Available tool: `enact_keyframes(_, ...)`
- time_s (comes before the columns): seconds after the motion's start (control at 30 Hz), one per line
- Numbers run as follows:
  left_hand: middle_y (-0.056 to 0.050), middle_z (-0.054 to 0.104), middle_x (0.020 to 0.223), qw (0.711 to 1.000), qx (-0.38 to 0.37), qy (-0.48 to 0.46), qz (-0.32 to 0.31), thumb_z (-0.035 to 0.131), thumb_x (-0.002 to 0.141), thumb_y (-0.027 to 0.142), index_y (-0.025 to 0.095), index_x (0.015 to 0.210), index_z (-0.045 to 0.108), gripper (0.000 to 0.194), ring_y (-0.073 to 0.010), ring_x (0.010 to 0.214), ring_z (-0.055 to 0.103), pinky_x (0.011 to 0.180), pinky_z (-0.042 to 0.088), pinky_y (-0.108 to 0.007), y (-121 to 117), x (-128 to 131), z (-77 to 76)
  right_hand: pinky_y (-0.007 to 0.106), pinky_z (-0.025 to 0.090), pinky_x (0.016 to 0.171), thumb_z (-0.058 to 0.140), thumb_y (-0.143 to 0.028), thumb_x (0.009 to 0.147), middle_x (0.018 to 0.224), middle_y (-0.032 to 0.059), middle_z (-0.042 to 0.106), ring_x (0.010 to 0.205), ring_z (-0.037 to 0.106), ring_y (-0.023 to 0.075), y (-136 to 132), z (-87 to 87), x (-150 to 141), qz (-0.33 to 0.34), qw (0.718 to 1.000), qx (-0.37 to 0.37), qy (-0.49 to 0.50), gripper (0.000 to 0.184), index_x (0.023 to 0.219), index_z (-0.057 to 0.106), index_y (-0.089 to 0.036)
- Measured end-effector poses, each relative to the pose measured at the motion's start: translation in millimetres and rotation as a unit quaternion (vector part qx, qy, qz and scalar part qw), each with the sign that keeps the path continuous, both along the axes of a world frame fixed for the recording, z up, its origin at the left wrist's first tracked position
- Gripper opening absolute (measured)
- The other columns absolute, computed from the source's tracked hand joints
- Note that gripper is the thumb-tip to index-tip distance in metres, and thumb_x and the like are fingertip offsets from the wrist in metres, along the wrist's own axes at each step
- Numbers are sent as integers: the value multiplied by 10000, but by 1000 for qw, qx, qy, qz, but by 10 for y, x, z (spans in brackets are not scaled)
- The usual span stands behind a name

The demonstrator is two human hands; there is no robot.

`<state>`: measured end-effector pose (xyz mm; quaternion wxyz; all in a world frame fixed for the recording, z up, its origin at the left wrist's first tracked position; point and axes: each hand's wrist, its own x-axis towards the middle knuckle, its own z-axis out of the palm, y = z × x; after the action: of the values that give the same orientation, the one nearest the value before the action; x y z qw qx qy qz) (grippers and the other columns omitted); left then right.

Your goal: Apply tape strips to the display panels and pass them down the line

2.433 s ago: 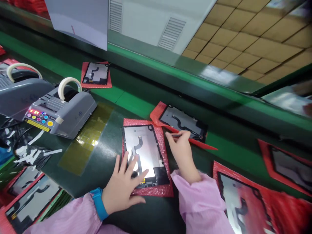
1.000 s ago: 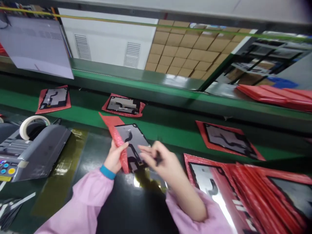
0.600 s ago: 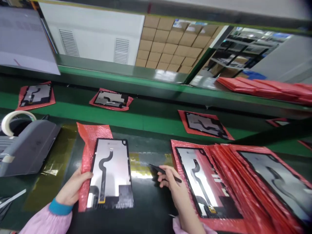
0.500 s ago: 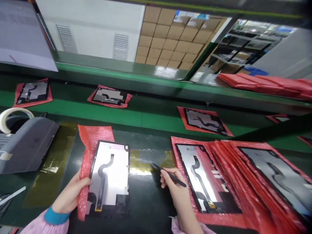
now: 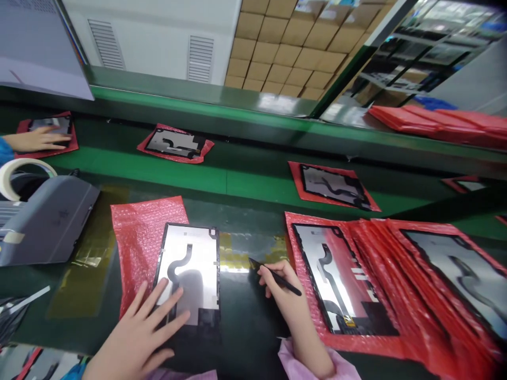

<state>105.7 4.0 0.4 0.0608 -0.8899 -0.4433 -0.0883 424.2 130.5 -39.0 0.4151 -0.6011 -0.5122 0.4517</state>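
A display panel (image 5: 194, 264) with a black flex cable lies back-up on the dark bench, partly off a red bubble-wrap sheet (image 5: 138, 237). My left hand (image 5: 142, 327) rests flat on the panel's near end, fingers spread. My right hand (image 5: 283, 295) sits to the panel's right, pinched round black tweezers (image 5: 273, 277) whose tip points at yellow tape strips (image 5: 237, 256) stuck to the bench.
A fanned stack of panels on red wrap (image 5: 376, 279) fills the right. More wrapped panels (image 5: 174, 143) (image 5: 332, 187) ride the green conveyor beyond. A grey tape dispenser (image 5: 43, 216) stands at left. Another person's hand (image 5: 35, 140) touches a panel far left.
The panel went from being lifted in my left hand to lying on the bench, and my left hand now lies flat on it. Another person's hand has come in at far left.
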Motion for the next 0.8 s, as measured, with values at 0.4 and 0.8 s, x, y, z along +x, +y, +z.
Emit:
enact_keyframes(0.4, -142, 330, 1603, 987, -33, -101, 121, 681, 877, 302, 232, 1488, 419, 669, -447, 1487, 208, 1051, 447, -623, 136, 452, -295, 226, 415, 430, 727, -475, 829, 609, 6, 672, 433, 529, 106, -129, 164, -132, 24, 994, 81, 67, 333, 708, 552, -218)
enact_keyframes(0.8, -185, 594, 1376, 950, -83, -277, 114, 593, 950, 271, 168, 1444, 350, 560, -307, 1392, 466, 1106, 444, -572, 95, 412, -294, 248, 533, 525, 633, -328, 926, 676, 8, 693, 503, 654, 133, -766, 68, -650, 192, 973, 26, 130, 235, 742, 532, -222)
